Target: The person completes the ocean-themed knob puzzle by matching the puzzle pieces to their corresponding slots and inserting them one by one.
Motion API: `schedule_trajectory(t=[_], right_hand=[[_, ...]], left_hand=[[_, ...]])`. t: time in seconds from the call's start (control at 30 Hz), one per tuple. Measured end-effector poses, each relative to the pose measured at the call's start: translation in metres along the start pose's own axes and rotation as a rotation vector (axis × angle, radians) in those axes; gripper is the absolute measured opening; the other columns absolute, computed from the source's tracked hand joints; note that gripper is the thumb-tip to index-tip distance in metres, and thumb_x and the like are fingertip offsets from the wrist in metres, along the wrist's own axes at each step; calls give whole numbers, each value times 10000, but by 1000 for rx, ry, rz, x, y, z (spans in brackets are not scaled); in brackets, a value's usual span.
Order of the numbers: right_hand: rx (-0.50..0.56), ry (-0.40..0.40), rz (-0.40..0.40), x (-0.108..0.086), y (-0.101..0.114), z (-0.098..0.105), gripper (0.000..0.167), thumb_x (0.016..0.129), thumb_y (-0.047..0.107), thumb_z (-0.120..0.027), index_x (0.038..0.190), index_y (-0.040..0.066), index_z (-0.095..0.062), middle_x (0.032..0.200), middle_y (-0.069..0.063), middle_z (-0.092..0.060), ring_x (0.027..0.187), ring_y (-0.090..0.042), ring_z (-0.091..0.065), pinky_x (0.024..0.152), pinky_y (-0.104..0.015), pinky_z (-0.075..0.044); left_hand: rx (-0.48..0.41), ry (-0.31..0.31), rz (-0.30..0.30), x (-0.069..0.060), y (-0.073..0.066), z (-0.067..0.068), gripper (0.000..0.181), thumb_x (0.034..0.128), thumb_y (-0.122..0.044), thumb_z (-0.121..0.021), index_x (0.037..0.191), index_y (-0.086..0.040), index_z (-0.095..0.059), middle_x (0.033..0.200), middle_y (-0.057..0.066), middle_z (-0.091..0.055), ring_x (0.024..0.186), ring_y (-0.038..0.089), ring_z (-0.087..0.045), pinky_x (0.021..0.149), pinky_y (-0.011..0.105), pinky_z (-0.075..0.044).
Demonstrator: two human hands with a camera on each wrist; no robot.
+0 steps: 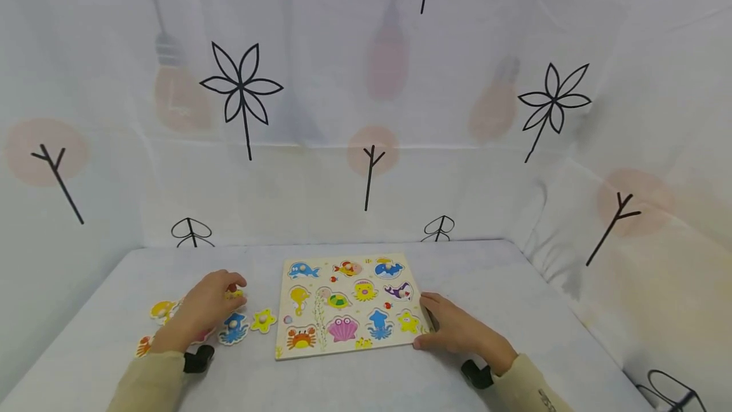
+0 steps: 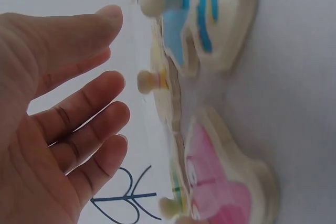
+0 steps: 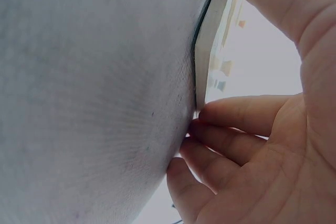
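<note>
A wooden puzzle board with sea-animal pictures lies flat on the table. At its front right corner is my right hand, thumb on the near edge and fingers along the right edge; in the right wrist view the hand holds the board's side. My left hand hovers over the loose pieces, its fingers apart and loosely bent. In the left wrist view nothing is between the fingers of that hand, beside a blue piece and a pink piece with knobs.
A blue squid piece and a yellow star piece lie between the left hand and the board. Further left are a yellow piece and an orange piece. Printed white cloth hangs behind the table and at its sides.
</note>
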State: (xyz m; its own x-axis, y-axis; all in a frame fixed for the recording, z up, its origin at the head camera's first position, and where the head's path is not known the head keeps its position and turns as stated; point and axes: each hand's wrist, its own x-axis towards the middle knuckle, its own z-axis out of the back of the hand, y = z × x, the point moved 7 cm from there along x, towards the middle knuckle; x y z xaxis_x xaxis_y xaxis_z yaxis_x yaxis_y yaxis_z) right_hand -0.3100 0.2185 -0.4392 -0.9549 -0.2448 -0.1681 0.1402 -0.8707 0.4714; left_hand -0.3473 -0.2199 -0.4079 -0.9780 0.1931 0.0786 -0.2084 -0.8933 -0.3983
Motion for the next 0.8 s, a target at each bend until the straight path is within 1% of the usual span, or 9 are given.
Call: schedule_trajectory(t=[0.1,0.23,0.33,0.5,0.8], right_hand=[[-2,-2,4,0,0,0,1003,674,523,-807,1435,22,-389,1503,-134,-325,1385,-346,-279,1092,-522,-236],[-3,0,4,1,-1,-1,1004,674,525,-807,1436,22,-388,1504,-132,-323,1386,-342,-279,1093,-523,-234],[-7,0,5,1,-1,-1,1005,672,530,-805,1436,26,-390,1504,-132,-324,1385,-342,-280,1091,-526,-236],[-16,-2,2,2,-1,-2,998,672,537,-802,1435,37,-398,1504,-121,-326,1384,-335,-284,1089,-526,-241],[-16,-5,0,1,-1,-1,997,667,528,-810,1432,36,-403,1501,-120,-333,1381,-334,-292,1085,-528,-247]], left_hand=[[-6,14,21,1,8,0,289,828,-199,-732,1088,-93,-660,963,46,-589,861,221,-528,790,464,-479],[-23,46,51,1,16,-1,250,829,-183,-722,1057,-97,-665,934,43,-575,843,222,-511,758,441,-481],[-37,65,58,1,18,-2,216,840,-165,-711,1039,-95,-666,904,35,-556,829,219,-498,735,413,-470],[-52,80,64,0,18,-3,165,855,-134,-695,1013,-94,-669,863,31,-538,808,215,-487,706,379,-452],[-72,96,98,2,21,-6,147,868,-106,-685,1014,-99,-667,874,36,-554,817,219,-494,720,371,-467]])
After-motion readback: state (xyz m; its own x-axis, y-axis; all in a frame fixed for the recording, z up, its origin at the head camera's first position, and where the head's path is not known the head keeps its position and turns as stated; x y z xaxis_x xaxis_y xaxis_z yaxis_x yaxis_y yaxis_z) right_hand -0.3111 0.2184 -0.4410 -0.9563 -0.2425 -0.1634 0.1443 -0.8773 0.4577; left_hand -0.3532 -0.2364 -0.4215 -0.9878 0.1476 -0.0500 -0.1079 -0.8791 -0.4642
